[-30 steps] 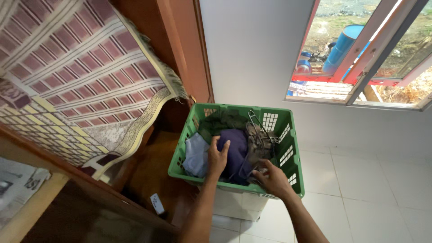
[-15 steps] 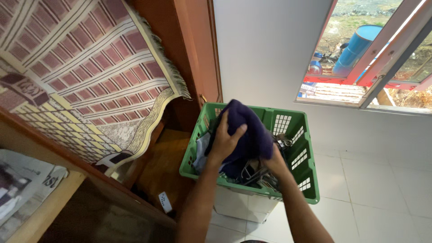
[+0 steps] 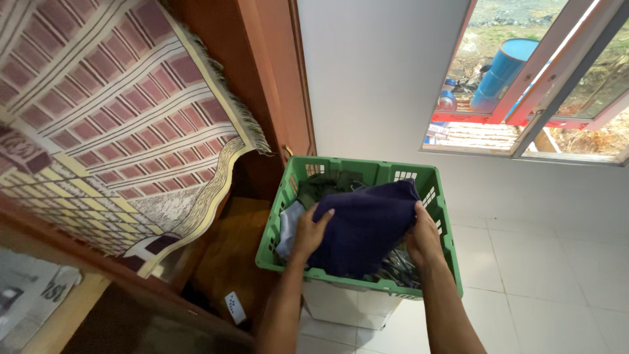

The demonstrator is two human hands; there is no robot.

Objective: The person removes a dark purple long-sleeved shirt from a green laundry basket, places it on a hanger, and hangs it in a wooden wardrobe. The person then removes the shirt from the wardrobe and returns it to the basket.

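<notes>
A dark purple garment [image 3: 367, 226] is spread between both of my hands over a green plastic laundry basket [image 3: 436, 272]. My left hand [image 3: 310, 231] grips the garment's left edge and my right hand [image 3: 424, 237] grips its right edge. Under it in the basket lie a dark green cloth [image 3: 324, 185], a light blue cloth [image 3: 287, 226] and several metal hangers [image 3: 400, 262], partly hidden by the garment.
The basket rests on a white box [image 3: 347, 305]. A patterned rug [image 3: 124, 124] hangs over a wooden cabinet at the left, with a small white remote [image 3: 234, 307] on a lower shelf. An open window [image 3: 524, 85] is at the upper right; white floor tiles [image 3: 557, 295] lie to the right.
The purple garment came up out of the basket in my left hand, then my right hand let go of the hangers and took its other edge; it is now spread out lower over the basket.
</notes>
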